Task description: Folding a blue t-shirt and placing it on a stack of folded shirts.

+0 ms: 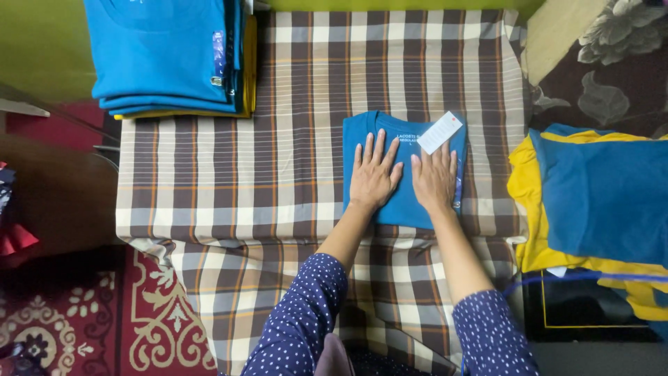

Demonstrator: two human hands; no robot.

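While both palms lie flat on the folded blue shirt, the job at this point looks to me like pressing the fold smooth. The left hand is spread open, fingers fanned, on the left half of the shirt; the right hand is open too, fingers closer together, on the right half — neither grips anything. The shirt sits on the checked cloth that covers the table, right of its middle and near the person's edge.

To do this well, I would say the palms should push outward from the centre with even weight, so the creases run out at the edges and the square shape holds — dragging one hand harder could skew the fold.

As for labels: a white rectangular tag lies tilted at the shirt's neck, just above the right hand's fingertips. Pale printing shows on the chest beside it. On the stack of folded shirts at the far left corner, blue with a yellow one at the bottom, a small dark strip label hangs at the right edge. A loose heap of blue and yellow shirts lies to the right, off the cloth.
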